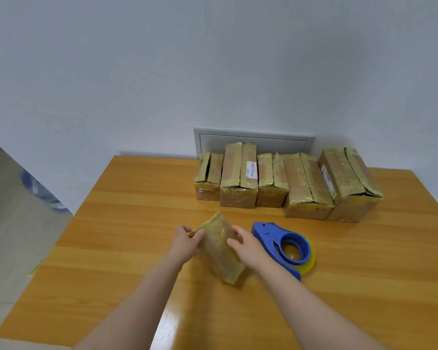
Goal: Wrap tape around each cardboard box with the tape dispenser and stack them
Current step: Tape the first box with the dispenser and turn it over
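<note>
On table point(137, 198) | taped box point(223, 251) tilted | left fingers point(197, 236), right fingers point(235, 239) grasp opposite sides, box between them

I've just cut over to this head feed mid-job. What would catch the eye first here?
At centre, the left hand and right hand hold a small tape-wrapped box tilted over the wooden table. Just right of it lies the blue tape dispenser, and five taped boxes stand in a row at the far edge by the wall.
</note>
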